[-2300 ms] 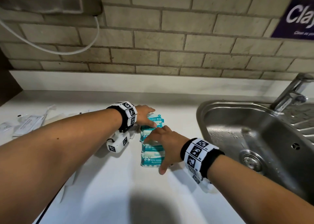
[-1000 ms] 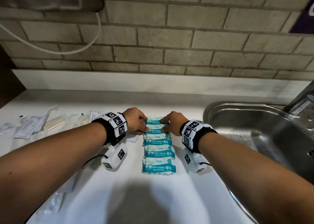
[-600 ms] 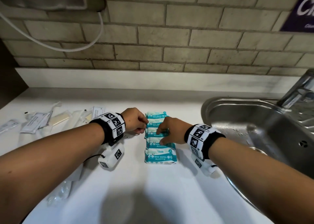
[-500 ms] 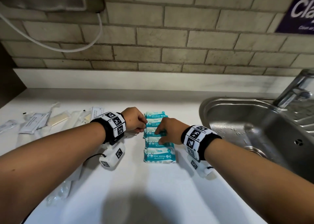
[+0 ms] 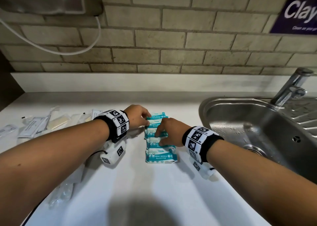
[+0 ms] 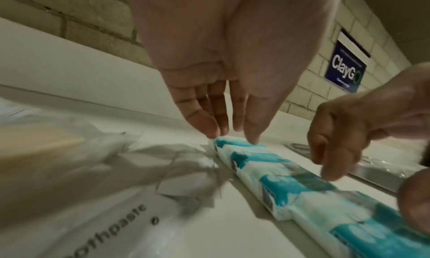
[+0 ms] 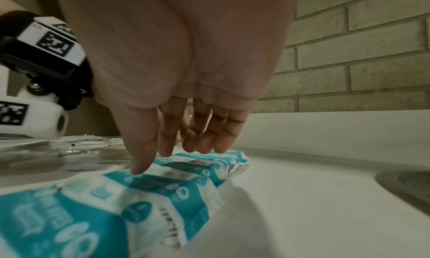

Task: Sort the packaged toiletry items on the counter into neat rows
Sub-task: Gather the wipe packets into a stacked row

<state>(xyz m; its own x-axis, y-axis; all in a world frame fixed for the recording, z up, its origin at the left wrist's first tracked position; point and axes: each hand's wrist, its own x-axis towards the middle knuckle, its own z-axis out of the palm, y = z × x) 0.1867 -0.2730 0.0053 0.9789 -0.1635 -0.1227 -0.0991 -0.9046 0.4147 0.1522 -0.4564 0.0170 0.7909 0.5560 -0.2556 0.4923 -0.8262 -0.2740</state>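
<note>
Wipes packs (image 5: 160,155) rowed, both hands touching

Teal-and-white wipes packs (image 5: 161,155) lie on my white counter (image 5: 137,191). My wristbands (image 5: 118,122) are black with white blocks of black square codes. Silver sink (image 5: 240,116); beige brick wall (image 5: 171,37); navy sign (image 5: 298,11), white lettering.

Mini wipes packs (image 5: 160,140): soft teal-and-white pouches, one printed "MINI WIPES", lying flat on the white counter (image 5: 154,191) in a single overlapping column running away from the viewer, just left of the sink. Nearest pack (image 5: 161,156) fully exposed.

Clear and white sachets (image 5: 34,126): flat, loosely scattered at the counter's left; one (image 6: 111,230) reads "toothpaste".
</note>
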